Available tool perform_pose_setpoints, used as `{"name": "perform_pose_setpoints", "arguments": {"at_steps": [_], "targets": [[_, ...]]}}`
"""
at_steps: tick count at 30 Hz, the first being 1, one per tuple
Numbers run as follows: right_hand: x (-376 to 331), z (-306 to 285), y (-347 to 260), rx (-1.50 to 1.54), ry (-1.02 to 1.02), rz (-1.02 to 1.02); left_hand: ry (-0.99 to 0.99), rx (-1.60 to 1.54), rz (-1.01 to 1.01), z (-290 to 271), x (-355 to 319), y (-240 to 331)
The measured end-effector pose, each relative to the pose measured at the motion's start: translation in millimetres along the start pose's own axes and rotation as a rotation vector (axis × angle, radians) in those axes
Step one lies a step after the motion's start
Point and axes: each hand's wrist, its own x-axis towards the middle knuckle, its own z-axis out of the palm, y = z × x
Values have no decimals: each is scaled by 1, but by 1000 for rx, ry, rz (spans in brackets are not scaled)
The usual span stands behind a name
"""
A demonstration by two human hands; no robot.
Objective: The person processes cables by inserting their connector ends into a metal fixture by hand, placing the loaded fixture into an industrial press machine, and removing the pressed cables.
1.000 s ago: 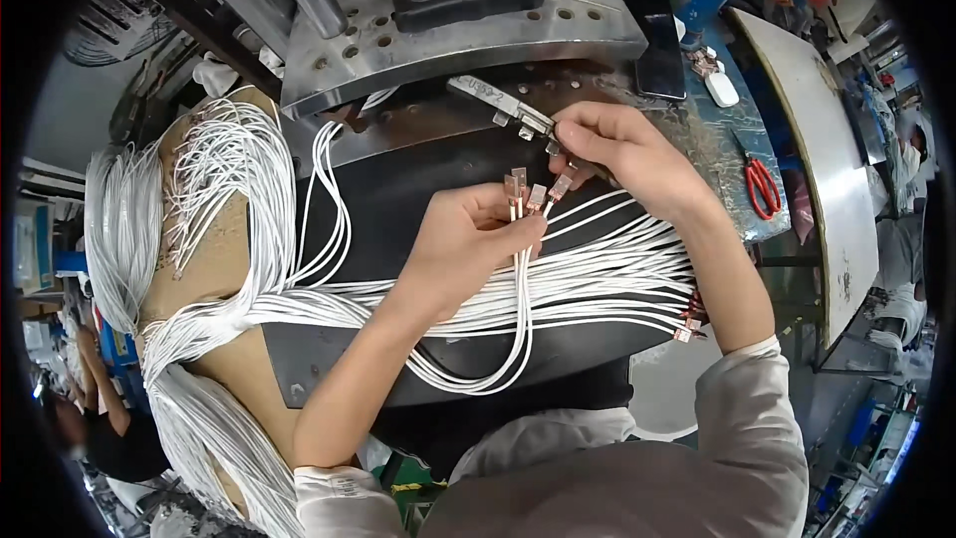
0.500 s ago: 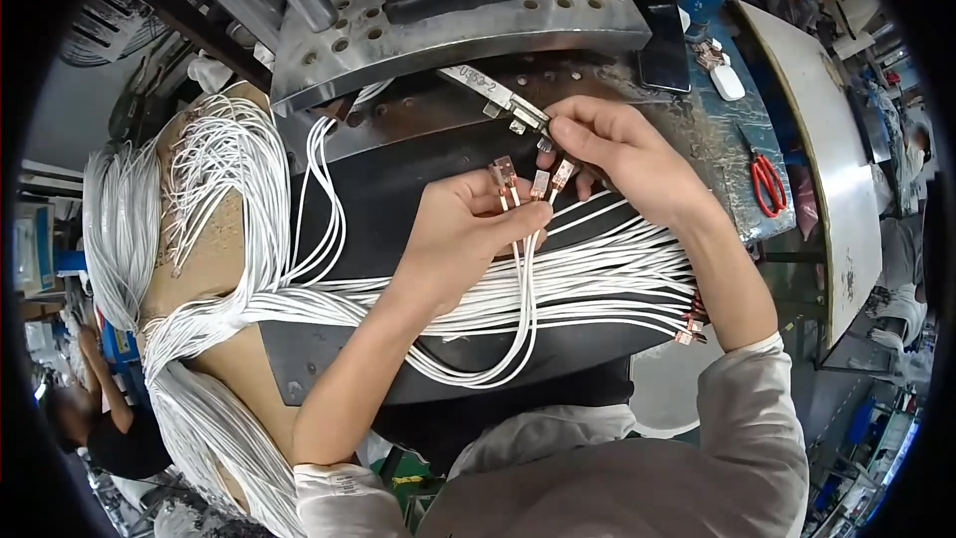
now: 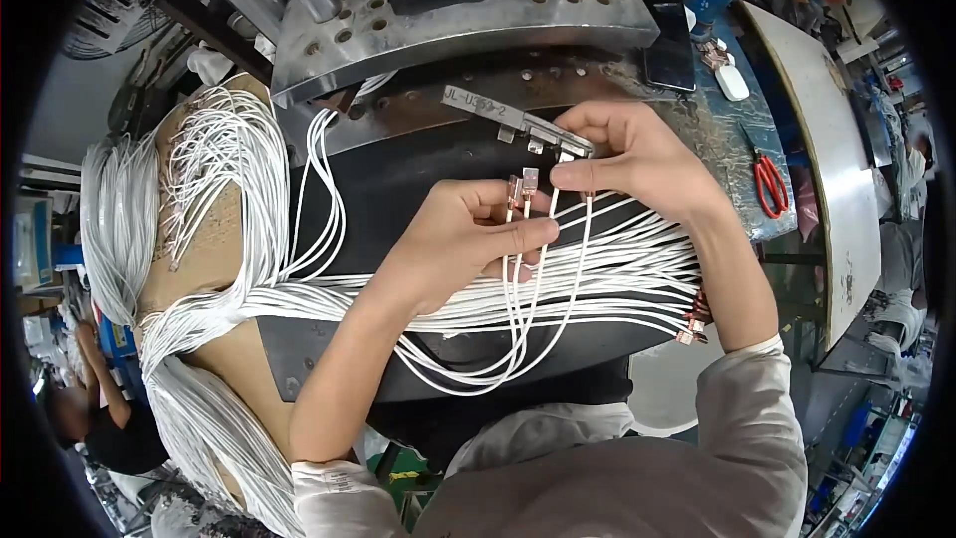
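Observation:
My left hand point(image 3: 433, 244) pinches several thin white cables with small copper-and-silver connectors point(image 3: 529, 182) standing up past the fingertips. My right hand point(image 3: 642, 161) is closed on the right end of a flat metal holder bar point(image 3: 480, 111), whose lower edge has small metal blocks and slots. Two of the cables rise to that end of the bar, beside my right thumb; the fingers partly hide how their connectors sit there. The held cables loop down point(image 3: 468, 386) over a black mat point(image 3: 388, 194).
A wide bundle of white cables point(image 3: 627, 279) crosses the mat, and more bundles point(image 3: 115, 229) lie at the left on cardboard point(image 3: 219, 234). A steel press plate point(image 3: 478, 35) stands ahead. At the right are red-handled scissors point(image 3: 768, 186), a white mouse-shaped object point(image 3: 732, 83) and a phone point(image 3: 665, 35).
My right hand and the bar have shifted slightly right, and the bar lies flatter to view. Two cables have gone from my left fingertips over to the bar's right end.

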Motion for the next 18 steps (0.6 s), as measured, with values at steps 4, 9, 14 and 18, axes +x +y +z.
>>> {"name": "perform_pose_setpoints", "arguments": {"at_steps": [4, 9, 14, 18], "targets": [[3, -11, -1, -14, -27, 10, -90, 62, -34, -3, 1, -1], [3, -6, 4, -48, -65, -17, -76, 79, -25, -3, 1, -1], [1, -6, -1, -33, -44, 22, -50, 52, 11, -4, -2, 3], [3, -11, 0, -69, 10, 38, -28, 0, 31, -7, -3, 0]]}}
